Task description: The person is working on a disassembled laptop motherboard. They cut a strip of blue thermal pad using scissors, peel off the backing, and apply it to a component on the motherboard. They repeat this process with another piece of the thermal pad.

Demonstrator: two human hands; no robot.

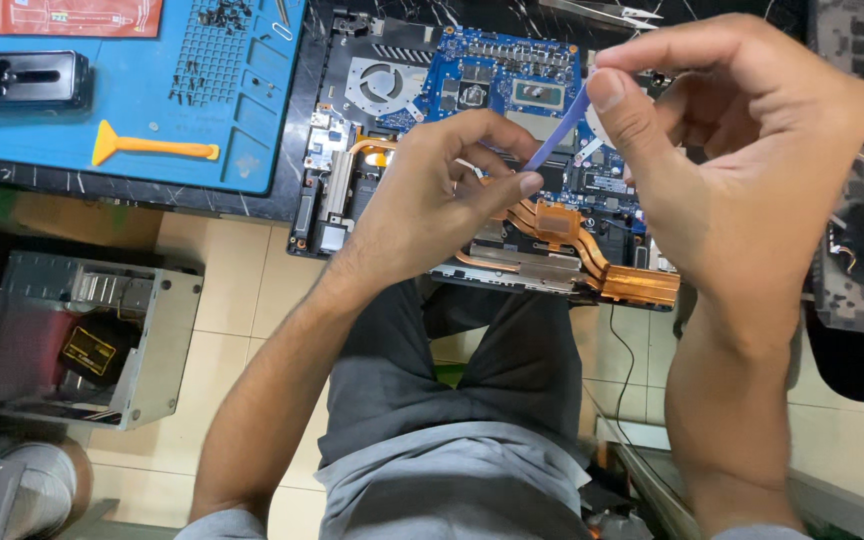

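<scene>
Nearest: left hand [422, 200] and right hand [742, 160] raised over lap, both pinching thin purple pry tool [558, 130], one end each. Just behind: opened laptop [497, 130] on worktop edge, blue board, copper heatpipes [572, 235], fan [380, 82]. Far left: blue mat [252, 110] with orange spudger [152, 148], loose screws [222, 15].

I see a thin purple pry tool [558, 128], slanted. It hangs above the opened laptop [512, 90], whose blue board lies bare.
</scene>
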